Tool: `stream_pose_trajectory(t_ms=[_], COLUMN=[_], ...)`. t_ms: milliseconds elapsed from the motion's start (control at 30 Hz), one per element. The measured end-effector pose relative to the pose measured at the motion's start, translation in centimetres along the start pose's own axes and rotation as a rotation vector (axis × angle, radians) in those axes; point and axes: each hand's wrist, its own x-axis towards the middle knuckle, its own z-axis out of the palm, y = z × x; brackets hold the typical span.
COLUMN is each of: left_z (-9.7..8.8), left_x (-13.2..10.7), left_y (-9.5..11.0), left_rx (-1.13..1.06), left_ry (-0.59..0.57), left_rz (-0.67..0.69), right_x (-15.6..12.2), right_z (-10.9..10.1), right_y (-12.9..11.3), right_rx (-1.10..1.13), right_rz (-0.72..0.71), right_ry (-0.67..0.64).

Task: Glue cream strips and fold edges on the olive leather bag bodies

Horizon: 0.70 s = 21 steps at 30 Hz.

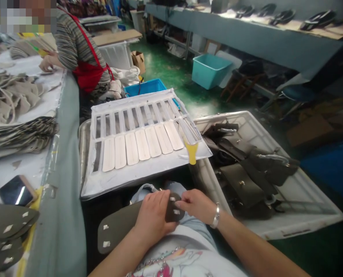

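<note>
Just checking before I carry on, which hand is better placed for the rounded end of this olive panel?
Probably your right hand: its fingers touch the panel's rounded end, while your left hand wraps the panel's middle.

Olive-green leather bag panel (116,227) flashing white patches | red apron (88,77) over striped grey sweater (70,42) | turquoise plastic bin (210,69), green floor (162,63)

At lower centre, the left hand (152,215) grips an olive leather bag flap (122,227) while the right hand (197,206), wearing a silver bangle (216,216), presses its rounded end, just below a metal tray (84,142).
</note>
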Motion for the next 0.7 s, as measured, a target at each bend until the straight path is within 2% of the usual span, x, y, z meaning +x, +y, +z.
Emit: stream_pose_trajectory(t_ms=[233,500,700], left_z=[-0.4,-0.1,0.0], left_x=[0.7,0.8,0.4], left_y=[0.8,0.7,0.2], left_rx=[-0.059,-0.078,-0.016], left_ry=[0.021,0.017,0.033], left_rz=[-0.034,-0.036,0.083], right_x=[-0.1,0.0,0.1], right_z=[-0.4,-0.9,-0.8], right_y=[-0.7,-1.2,-1.2], right_rx=[-0.135,-0.180,-0.229], right_rz=[-0.028,-0.013,0.001], right_ry=[0.052,0.035,0.041])
